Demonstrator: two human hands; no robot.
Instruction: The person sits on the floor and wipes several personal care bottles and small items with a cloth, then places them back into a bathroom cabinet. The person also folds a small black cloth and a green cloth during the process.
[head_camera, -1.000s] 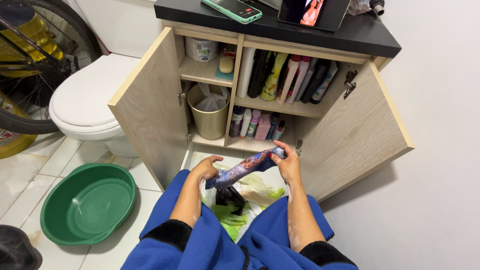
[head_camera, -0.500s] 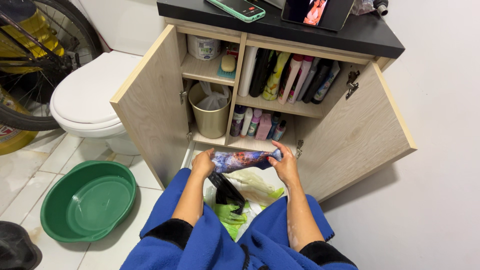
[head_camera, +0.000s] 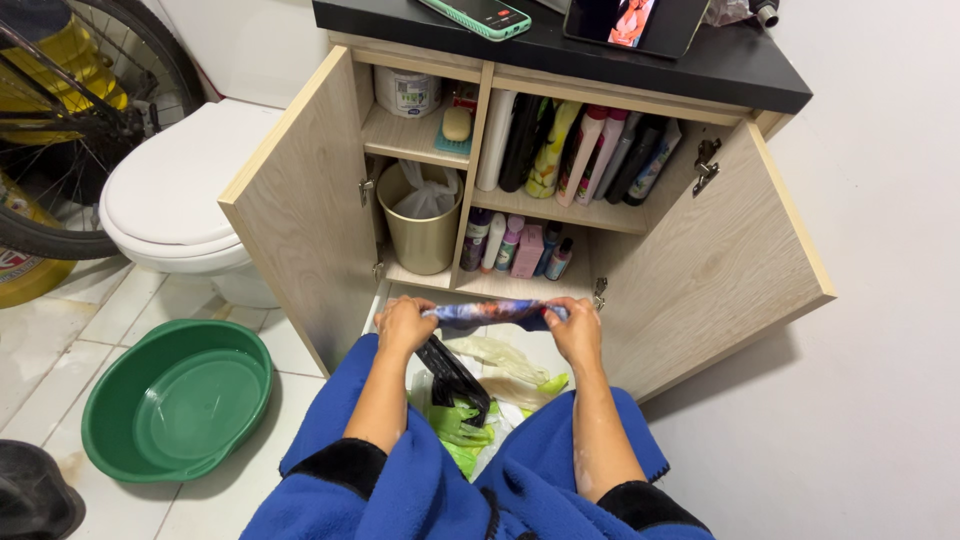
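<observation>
My left hand (head_camera: 403, 325) and my right hand (head_camera: 577, 330) each grip one end of a blue and purple patterned plastic bag (head_camera: 490, 312), stretched flat and horizontal between them in front of the open cabinet. A black bag (head_camera: 452, 372) hangs down from under my left hand. Below on the floor lies a pile of green and whitish plastic bags (head_camera: 500, 375), between my blue-sleeved arms.
The wooden cabinet (head_camera: 300, 210) stands with both doors open; its shelves hold several bottles (head_camera: 575, 155), a tub, a soap and a beige bin (head_camera: 420, 235) with a liner. A phone and tablet lie on its black top. Left: toilet (head_camera: 175, 200), green basin (head_camera: 178, 400), bicycle wheel.
Both hands have lowered slightly and pulled the patterned bag from a slanted, loose shape into a thinner, level, taut strip. The black bag now hangs more freely.
</observation>
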